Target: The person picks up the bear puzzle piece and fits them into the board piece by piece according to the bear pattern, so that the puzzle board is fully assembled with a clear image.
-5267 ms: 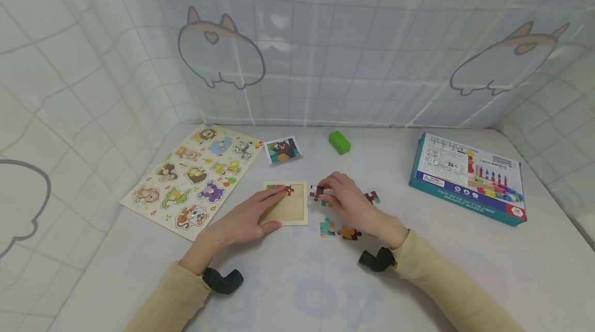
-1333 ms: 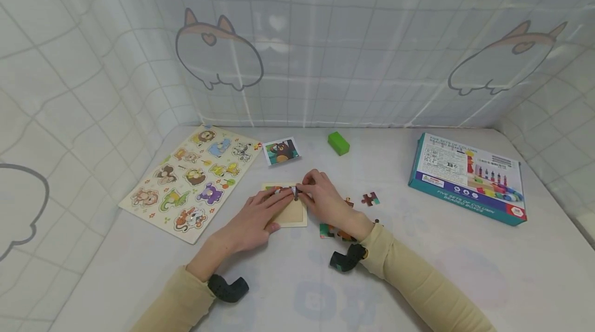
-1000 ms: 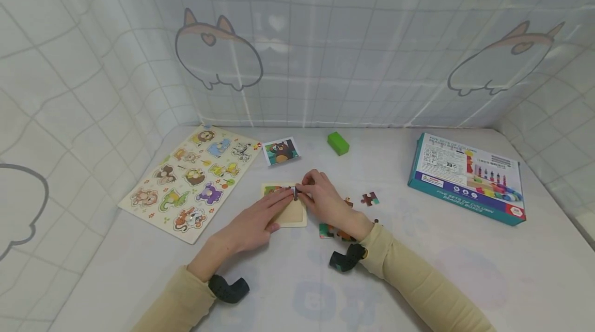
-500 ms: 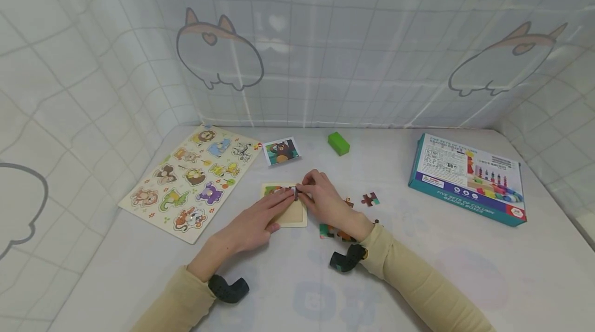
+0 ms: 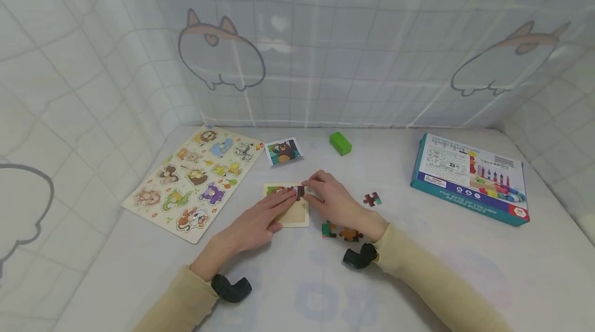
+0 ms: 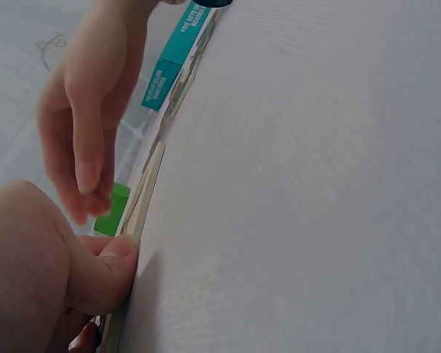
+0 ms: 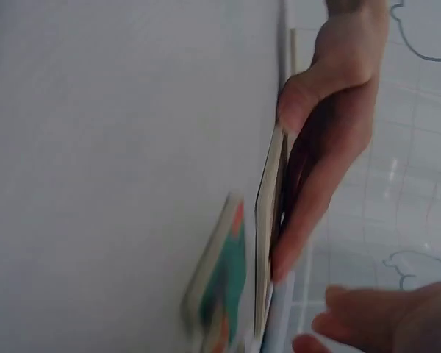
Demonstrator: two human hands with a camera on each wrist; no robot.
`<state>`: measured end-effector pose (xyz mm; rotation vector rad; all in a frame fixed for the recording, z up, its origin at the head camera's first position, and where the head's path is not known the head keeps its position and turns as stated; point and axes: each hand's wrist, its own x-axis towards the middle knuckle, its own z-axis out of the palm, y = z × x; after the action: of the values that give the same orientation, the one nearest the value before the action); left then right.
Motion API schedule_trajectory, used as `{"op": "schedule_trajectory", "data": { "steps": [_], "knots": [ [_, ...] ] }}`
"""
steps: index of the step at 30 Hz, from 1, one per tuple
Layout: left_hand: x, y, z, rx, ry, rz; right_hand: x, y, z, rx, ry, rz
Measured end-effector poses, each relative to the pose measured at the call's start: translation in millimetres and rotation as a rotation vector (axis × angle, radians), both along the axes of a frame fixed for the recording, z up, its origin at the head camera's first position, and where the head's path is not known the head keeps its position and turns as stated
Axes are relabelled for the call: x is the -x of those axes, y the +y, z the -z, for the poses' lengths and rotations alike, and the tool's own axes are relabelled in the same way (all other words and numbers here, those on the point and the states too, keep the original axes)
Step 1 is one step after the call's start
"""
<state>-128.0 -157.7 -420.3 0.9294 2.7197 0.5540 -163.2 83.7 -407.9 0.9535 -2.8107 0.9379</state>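
My left hand (image 5: 253,223) rests on a small square wooden puzzle tray (image 5: 294,217), its straight fingers over the row of jigsaw pieces along the far side. In the left wrist view, my left thumb (image 6: 106,272) touches the near edge of this tray. A dark brown jigsaw piece (image 5: 301,191) lies in the far right corner. Just right of that corner is my right hand (image 5: 337,205), its fingers loosely bent around nothing; the left wrist view shows it raised above the table. Loose pieces lie near it: one teal (image 5: 328,229), one orange-brown (image 5: 350,234), one maroon (image 5: 372,199).
On the left lies a wooden animal puzzle board (image 5: 186,192). Behind the tray is a bear picture card (image 5: 283,152), with a green block (image 5: 341,143) to its right. A teal boxed toy set (image 5: 469,179) stands at the right. A patterned curtain (image 5: 353,63) closes the back.
The right hand brought the dark brown piece to the tray's far right corner and pressed there, then let go and shifted slightly right. The left hand stayed on the tray.
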Motion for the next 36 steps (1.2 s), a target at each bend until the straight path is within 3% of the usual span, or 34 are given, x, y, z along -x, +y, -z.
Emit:
{"op": "schedule_trajectory", "data": {
  "steps": [9,16,25,36],
  "knots": [
    [-0.6,-0.2,-0.2,0.006,-0.016,-0.012,-17.6,36.3,-6.8,0.033,0.023,0.02],
    [0.1,-0.2,-1.0,-0.004,-0.024,-0.005,-27.6,53.5,-10.1,0.08,-0.022,0.024],
    [-1.2,-1.0,0.8,-0.003,-0.031,-0.013,-21.2,55.7,5.5,0.055,-0.016,0.038],
    [-0.4,-0.9,2.5,-0.009,-0.003,0.002,-16.3,55.9,19.6,0.058,0.057,0.063]
  ]
}}
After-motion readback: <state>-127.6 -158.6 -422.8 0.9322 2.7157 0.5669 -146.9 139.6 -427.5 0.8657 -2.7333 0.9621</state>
